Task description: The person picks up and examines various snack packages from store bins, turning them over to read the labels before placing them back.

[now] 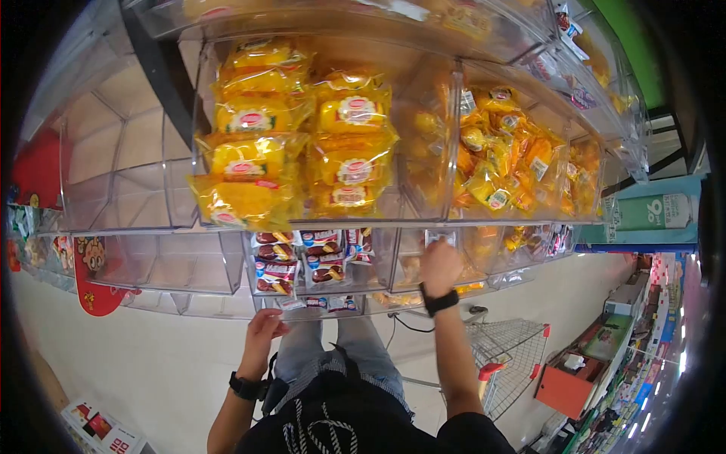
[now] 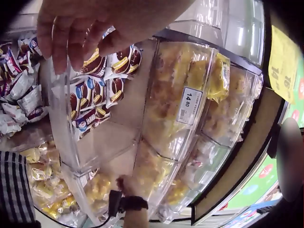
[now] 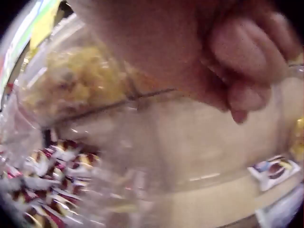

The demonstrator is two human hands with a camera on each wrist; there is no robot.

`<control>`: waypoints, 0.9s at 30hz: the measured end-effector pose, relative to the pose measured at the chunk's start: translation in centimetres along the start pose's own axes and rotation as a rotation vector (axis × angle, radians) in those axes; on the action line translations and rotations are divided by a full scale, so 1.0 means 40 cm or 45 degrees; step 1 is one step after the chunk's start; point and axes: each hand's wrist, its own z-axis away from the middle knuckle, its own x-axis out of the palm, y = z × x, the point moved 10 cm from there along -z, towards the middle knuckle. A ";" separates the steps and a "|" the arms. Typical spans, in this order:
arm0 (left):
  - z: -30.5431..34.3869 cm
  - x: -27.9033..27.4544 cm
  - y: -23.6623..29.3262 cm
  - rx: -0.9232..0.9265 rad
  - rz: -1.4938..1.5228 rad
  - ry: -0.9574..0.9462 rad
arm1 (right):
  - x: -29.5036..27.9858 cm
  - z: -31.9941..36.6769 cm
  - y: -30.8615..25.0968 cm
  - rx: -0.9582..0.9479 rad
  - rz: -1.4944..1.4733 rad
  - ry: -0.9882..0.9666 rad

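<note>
My left hand point(image 1: 265, 327) is at the front edge of the lower clear bin point(image 1: 325, 291), fingers loosely bent and holding nothing. In the left wrist view its fingers hang over the clear wall, overlapping wrapped chocolate-coated cakes point(image 2: 88, 95) in white, blue and purple packets. My right hand point(image 1: 441, 266) reaches over the lower compartment to the right of those cakes. The right wrist view shows its fingers point(image 3: 247, 47) loosely curled, with nothing visible between them. A single wrapped cake point(image 3: 274, 172) lies in that compartment, apart from the fingertips.
Above, a clear shelf bin holds rows of yellow-wrapped cakes point(image 1: 352, 144) and a heap of orange-yellow packets point(image 1: 507, 151). Clear dividers separate the compartments. A price tag point(image 2: 189, 105) reads 14.80. A wire shopping cart point(image 1: 507, 348) stands at the right, behind my right arm.
</note>
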 end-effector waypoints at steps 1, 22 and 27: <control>0.010 -0.005 0.001 -0.019 -0.048 0.053 | 0.069 -0.056 0.088 0.078 -0.021 0.010; 0.059 0.386 0.041 0.110 -0.070 -0.122 | 0.129 0.081 0.062 0.098 -2.316 -1.253; 0.057 0.496 0.100 0.223 -0.142 -0.499 | -0.028 0.243 -0.066 -0.034 -2.446 -1.349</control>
